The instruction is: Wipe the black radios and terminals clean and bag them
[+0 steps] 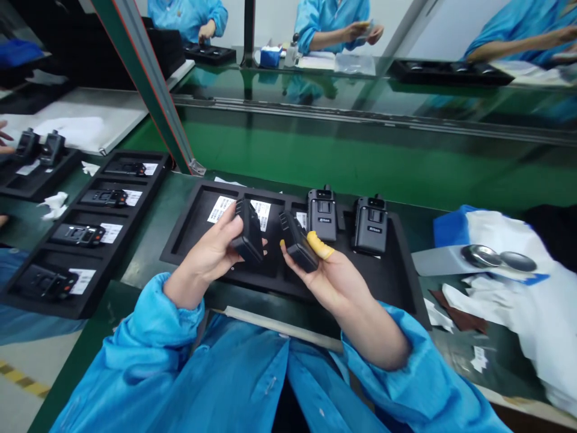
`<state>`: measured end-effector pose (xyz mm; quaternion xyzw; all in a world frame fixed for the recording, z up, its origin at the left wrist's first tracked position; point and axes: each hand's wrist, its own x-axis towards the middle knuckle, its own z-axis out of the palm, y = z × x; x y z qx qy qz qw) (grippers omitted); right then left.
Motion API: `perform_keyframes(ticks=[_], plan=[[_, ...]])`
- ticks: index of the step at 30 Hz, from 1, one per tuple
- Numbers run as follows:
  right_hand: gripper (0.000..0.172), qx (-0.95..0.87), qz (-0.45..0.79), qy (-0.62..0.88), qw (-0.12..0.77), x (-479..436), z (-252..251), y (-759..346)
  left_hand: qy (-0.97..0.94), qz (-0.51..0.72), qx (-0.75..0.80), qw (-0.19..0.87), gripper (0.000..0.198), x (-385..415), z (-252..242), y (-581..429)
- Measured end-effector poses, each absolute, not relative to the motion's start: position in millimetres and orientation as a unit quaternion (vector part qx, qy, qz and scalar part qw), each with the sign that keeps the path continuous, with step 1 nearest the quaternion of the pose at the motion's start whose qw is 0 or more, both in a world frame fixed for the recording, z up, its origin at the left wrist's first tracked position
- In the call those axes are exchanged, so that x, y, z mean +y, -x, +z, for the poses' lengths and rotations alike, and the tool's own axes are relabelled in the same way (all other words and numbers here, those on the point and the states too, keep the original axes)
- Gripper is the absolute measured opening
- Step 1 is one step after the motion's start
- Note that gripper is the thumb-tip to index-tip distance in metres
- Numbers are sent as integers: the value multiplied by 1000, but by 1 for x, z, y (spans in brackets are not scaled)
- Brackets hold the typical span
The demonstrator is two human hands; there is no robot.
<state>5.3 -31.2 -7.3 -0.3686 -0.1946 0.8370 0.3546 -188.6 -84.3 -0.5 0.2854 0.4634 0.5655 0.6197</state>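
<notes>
My left hand [216, 246] is closed round a black handheld device [249, 234], held tilted with its narrow side toward me. In my right hand [338, 270], which wears yellow finger covers on the thumb and a fingertip, is a second black handheld device [297, 240], also tilted. The two devices are apart, above a black compartment tray [288, 285]. Two more black devices marked "Riton" rest in the tray's right part: one device [322, 213] just beyond my right hand, another device [370, 224] farther right. White printed labels [222, 208] lie in the left compartments.
At left, another black tray [83, 288] holds several devices with labels. A spray bottle [442, 260] lies on its side near white cloth [518, 246] and paper scraps. A slanted green post [148, 84] rises at back left. Co-workers in blue sleeves [311, 27] sit beyond the glass-topped ledge.
</notes>
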Motion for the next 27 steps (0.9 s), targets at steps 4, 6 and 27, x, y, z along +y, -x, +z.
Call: perform_keyframes(ticks=[4,6,27], plan=[[12,-173,814,404,380,-27,6,5,-215,572,456,647,48,-79,6,195],[10,-187,811,407,378,-22,12,6,-217,581,450,643,36,-78,12,200],[73,-678,491,498,224,20,5,66,-451,354,810,124,29,-12,-4,271]])
